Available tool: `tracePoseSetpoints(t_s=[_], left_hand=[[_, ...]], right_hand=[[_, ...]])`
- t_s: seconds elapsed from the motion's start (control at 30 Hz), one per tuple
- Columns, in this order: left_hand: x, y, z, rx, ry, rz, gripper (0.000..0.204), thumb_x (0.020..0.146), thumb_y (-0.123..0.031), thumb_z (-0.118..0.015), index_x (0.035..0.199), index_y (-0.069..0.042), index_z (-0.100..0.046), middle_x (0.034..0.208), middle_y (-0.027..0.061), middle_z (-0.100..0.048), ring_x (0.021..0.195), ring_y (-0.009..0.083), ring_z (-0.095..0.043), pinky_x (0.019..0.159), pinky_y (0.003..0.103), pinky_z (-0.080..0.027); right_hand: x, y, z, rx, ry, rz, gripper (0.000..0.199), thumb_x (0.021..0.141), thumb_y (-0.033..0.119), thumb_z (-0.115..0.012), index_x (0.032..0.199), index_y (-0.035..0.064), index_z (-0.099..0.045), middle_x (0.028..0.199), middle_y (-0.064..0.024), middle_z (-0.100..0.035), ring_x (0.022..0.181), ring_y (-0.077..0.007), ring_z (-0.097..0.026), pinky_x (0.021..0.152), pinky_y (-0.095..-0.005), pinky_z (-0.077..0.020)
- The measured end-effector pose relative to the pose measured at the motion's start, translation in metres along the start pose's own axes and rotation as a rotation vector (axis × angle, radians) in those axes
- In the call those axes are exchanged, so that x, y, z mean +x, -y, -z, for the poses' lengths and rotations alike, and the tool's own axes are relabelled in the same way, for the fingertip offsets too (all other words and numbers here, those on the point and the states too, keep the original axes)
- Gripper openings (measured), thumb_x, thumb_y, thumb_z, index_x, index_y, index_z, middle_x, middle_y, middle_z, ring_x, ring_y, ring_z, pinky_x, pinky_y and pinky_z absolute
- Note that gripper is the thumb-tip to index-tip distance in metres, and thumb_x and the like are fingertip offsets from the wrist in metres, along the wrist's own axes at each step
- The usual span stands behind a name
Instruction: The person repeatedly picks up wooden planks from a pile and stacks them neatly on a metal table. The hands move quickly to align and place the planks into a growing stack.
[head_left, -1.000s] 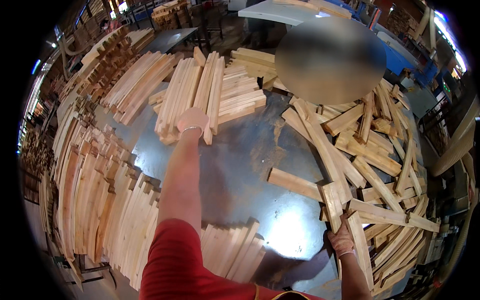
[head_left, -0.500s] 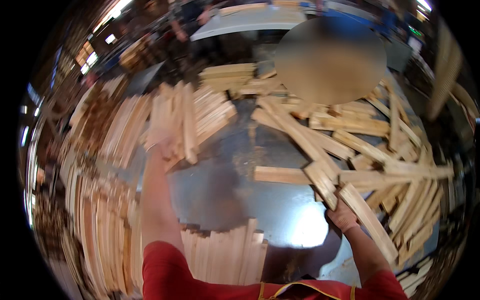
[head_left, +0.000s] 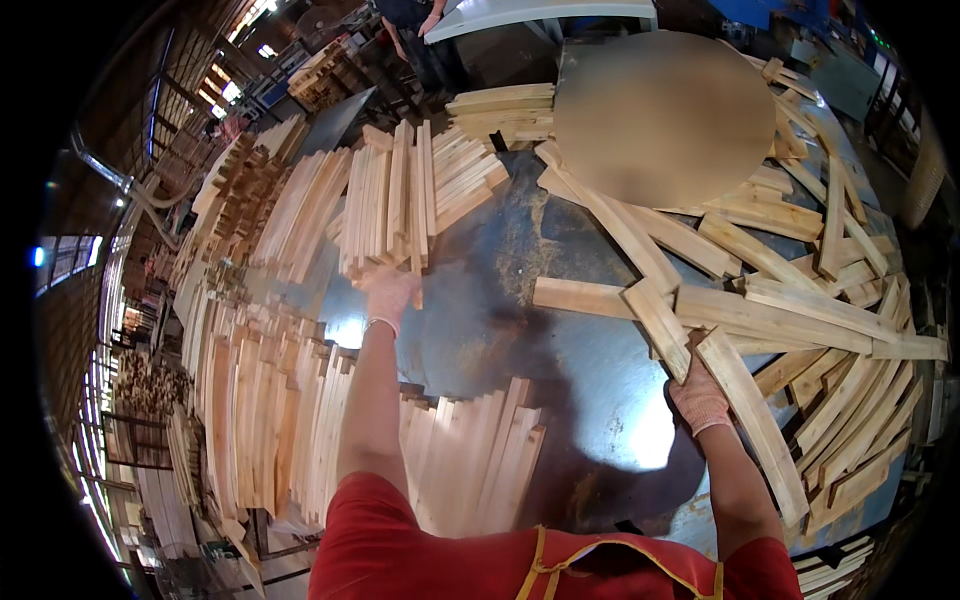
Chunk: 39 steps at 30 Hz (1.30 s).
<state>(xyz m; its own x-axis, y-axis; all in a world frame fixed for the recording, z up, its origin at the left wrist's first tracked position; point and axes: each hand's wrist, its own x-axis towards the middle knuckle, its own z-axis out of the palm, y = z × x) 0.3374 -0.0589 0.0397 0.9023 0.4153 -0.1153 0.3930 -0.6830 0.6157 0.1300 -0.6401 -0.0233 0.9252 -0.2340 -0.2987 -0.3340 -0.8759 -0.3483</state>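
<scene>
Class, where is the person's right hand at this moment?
In the head view, the right hand is at lower right, between the lower end of one board and the upper end of another board.

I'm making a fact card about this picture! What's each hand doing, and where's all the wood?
Left hand: gloved, at the near end of a stack of wooden strips
Right hand: gloved, against the left edge of a long wooden plank; grip hard to tell
Work surface: shiny metal table
Left side: rows of upright-looking wooden strips
Right side: jumbled planks
Background: co-worker beside a white table
</scene>
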Motion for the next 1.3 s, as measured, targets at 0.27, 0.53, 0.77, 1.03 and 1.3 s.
tracePoseSetpoints(t_s=[0.27,0.53,0.77,1.03,1.3], left_hand=[[-0.025,0.013,-0.069,-0.076,-0.045,0.218,0.068,0.088,-0.038,-0.081,0.142,0.001,-0.063,0.117,0.0259,-0.078,0.112,0.0374,-0.076,0.099,0.045,-0.058],[-0.022,0.028,-0.058,-0.351,0.045,0.236,0.043,0.099,-0.028,-0.066,0.133,-0.001,-0.068,0.106,0.0250,-0.079,0.104,0.0366,-0.078,0.086,0.049,-0.058],[-0.078,-0.120,-0.056,-0.386,-0.064,-0.259,0.030,0.104,-0.029,-0.065,0.116,-0.002,-0.065,0.095,0.0083,-0.067,0.086,0.0209,-0.067,0.075,0.036,-0.052],[-0.109,-0.285,-0.096,-0.482,0.156,-0.524,0.067,0.098,-0.031,-0.074,0.156,0.000,-0.058,0.156,0.0256,-0.061,0.146,0.0415,-0.057,0.122,0.042,-0.045],[-0.383,-0.134,-0.186,-0.737,0.750,-0.065,0.076,0.096,-0.023,-0.084,0.161,-0.004,-0.051,0.142,0.0101,-0.066,0.127,0.0235,-0.066,0.109,0.039,-0.055]], right_hand=[[-0.001,0.000,-0.002,0.022,0.020,-0.008,0.107,0.087,0.023,-0.081,0.177,0.0178,-0.024,0.175,-0.0234,-0.039,0.162,-0.0455,-0.036,0.136,-0.0487,-0.0288],[0.002,0.002,-0.009,0.035,0.042,-0.028,0.103,0.090,0.025,-0.078,0.177,0.0166,-0.024,0.173,-0.0224,-0.044,0.161,-0.0445,-0.038,0.135,-0.0481,-0.0301],[-0.002,0.006,0.000,-0.056,0.115,-0.134,0.104,0.088,0.029,-0.081,0.175,0.0163,-0.025,0.163,-0.0329,-0.048,0.153,-0.0503,-0.047,0.130,-0.0533,-0.0358],[0.007,-0.003,0.004,0.009,0.060,-0.042,0.101,0.086,0.033,-0.082,0.172,0.0197,-0.030,0.141,-0.0296,-0.059,0.130,-0.0482,-0.065,0.113,-0.0544,-0.0543],[-0.067,0.041,0.053,0.526,0.262,0.451,0.089,0.084,0.040,-0.086,0.158,0.0056,-0.050,0.147,-0.0287,-0.064,0.140,-0.0443,-0.060,0.118,-0.0493,-0.0491]])
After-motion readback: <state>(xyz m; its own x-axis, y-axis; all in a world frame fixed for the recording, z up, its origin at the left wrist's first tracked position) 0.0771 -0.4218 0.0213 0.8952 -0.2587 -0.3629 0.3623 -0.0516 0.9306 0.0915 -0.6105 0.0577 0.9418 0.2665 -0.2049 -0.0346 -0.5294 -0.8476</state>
